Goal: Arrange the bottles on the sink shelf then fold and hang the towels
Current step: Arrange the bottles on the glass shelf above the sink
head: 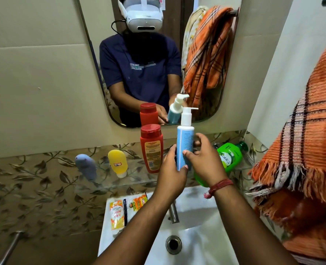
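— Two hands on one bottle, then?

— Yes. The left hand (172,167) and the right hand (206,159) both curl their fingers round the lower half of the blue pump bottle (185,142), at the centre of the frame. Its long axis stands nearly upright, pump nozzle pointing toward the right of the frame.

— Where does it go from there?

— My guess: straight down onto the glass shelf (104,180), just beside the red bottle (151,148) to its left. The left hand is the nearer one to that neighbour, so it risks a knock.

— What else is on the shelf?

— A yellow tube (118,161) and a grey tube (86,166) further left, cap-down, and a green bottle (230,156) lying tilted behind the right hand.

— And the room?

— A white sink (196,236) below, a mirror (221,96) above, leaf-patterned tiles behind, and an orange towel (307,150) hanging at the right edge, not yet folded.
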Action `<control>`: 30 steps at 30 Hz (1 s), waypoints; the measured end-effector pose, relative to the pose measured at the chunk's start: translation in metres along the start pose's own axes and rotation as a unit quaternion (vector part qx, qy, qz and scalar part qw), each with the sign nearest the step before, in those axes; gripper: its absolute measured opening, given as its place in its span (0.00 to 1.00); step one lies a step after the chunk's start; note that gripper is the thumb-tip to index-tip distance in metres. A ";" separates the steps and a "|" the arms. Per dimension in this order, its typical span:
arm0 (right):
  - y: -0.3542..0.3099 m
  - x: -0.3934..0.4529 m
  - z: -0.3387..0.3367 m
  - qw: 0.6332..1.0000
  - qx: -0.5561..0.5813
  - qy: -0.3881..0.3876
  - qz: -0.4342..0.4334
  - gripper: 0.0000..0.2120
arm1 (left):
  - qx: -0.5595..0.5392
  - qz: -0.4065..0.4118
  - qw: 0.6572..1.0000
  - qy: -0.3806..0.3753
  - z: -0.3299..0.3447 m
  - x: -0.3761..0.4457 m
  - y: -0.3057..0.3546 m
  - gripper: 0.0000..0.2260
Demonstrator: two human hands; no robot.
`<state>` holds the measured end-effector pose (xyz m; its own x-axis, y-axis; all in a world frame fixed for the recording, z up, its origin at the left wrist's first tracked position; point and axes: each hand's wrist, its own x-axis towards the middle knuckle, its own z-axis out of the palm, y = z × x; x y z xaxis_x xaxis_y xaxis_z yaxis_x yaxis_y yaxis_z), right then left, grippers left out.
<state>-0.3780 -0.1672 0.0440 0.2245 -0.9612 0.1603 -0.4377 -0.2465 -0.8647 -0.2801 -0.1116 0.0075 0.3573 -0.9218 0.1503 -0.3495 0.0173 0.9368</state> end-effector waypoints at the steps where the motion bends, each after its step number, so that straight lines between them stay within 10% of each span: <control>1: 0.000 0.005 -0.002 1.000 -0.014 -0.009 -0.020 0.28 | -0.001 0.000 1.000 -0.003 0.001 0.003 0.003 0.32; 30: 0.032 0.035 -0.016 0.987 -0.107 -0.099 -0.063 0.26 | 0.015 -0.067 0.998 -0.013 0.018 0.014 -0.003 0.37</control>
<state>-0.3984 -0.2113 0.0295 0.4448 -0.8838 0.1454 -0.5645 -0.4026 -0.7206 -0.2895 -0.1319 0.0015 0.3808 -0.9245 0.0160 -0.3257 -0.1179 0.9381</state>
